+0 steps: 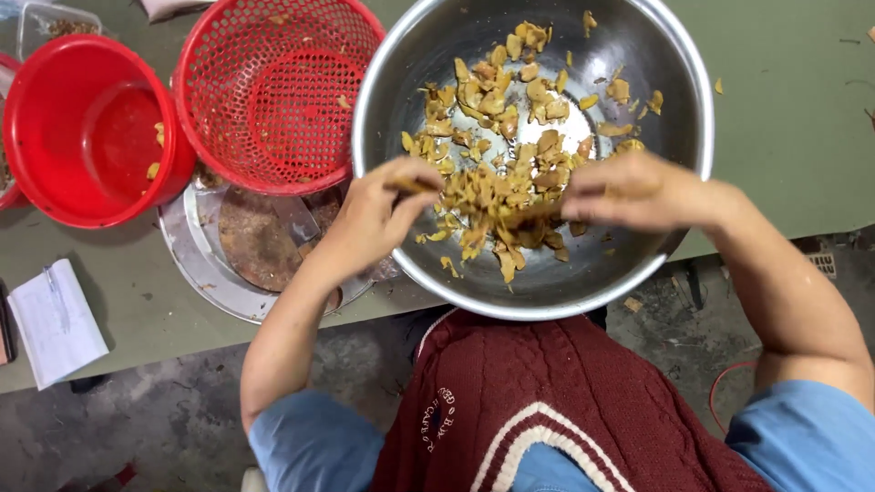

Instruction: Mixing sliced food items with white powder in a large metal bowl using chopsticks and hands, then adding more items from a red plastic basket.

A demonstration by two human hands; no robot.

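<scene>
At the far left of the green bench (775,82) lies a white paper pad (55,321), with a red plastic bucket (87,128) beyond it holding a few yellowish scraps. Next comes a red mesh plastic basket (273,87), resting partly on a round metal tray (205,264) that carries a rusty brown disc (255,239). Right of these sits a large shiny steel bowl (679,64) holding yellow-brown dried slices (497,109), heaped toward its near side. The left hand (374,219) is at the bowl's near-left rim, its fingers pinching one brown piece. The right hand (638,187) reaches in from the right, fingers pressed together over the heap. The work looks like sorting through the slices by hand; it calls for small, light picks so that pieces stay inside the bowl.
</scene>
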